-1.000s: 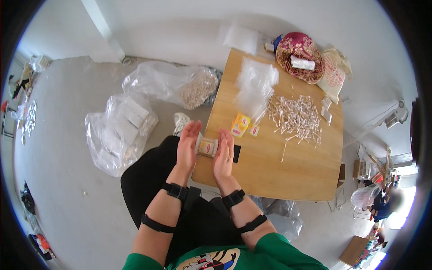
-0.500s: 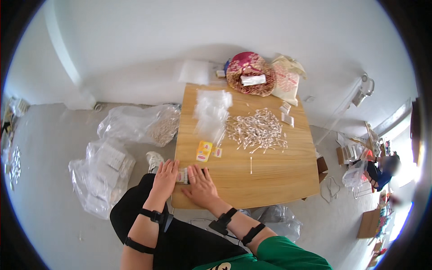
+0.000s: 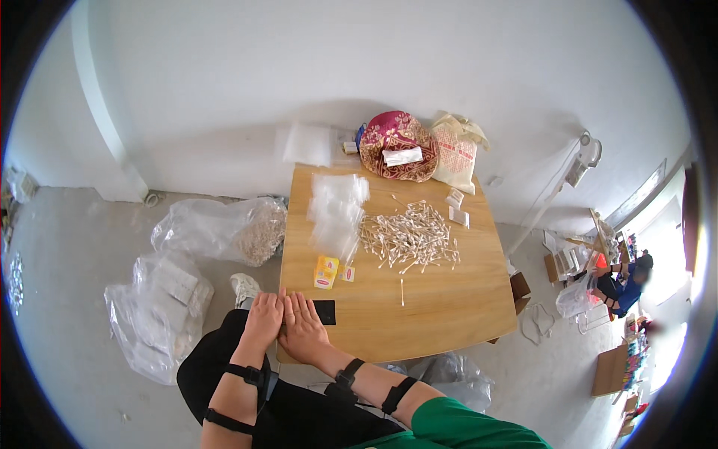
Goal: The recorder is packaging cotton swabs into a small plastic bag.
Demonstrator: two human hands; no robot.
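Note:
My left hand (image 3: 262,320) lies at the left edge of the wooden table (image 3: 449,318), its fingers stretched forward. Right beside it, touching it, my right hand (image 3: 303,329) rests with its fingers laid out flat. What lies beneath the two hands is hidden. A flat black rectangle (image 3: 324,311) shows on the tabletop by my right fingers. Just beyond the hands are a yellow-and-white printed packet (image 3: 325,272) and a smaller printed card (image 3: 346,274). One cotton swab (image 3: 402,292) lies alone to the right of them.
A heap of cotton swabs (image 3: 411,236) covers the middle of the table, next to clear plastic bags (image 3: 334,213). Behind are a patterned red cushion-like bundle (image 3: 396,142) and a cloth bag (image 3: 454,157). Filled plastic sacks (image 3: 153,314) stand on the floor; another person (image 3: 628,284) works far right.
My right hand has moved left against my left hand, and the small packet between them is now covered. The black rectangle has come into sight. The whole view has shifted slightly.

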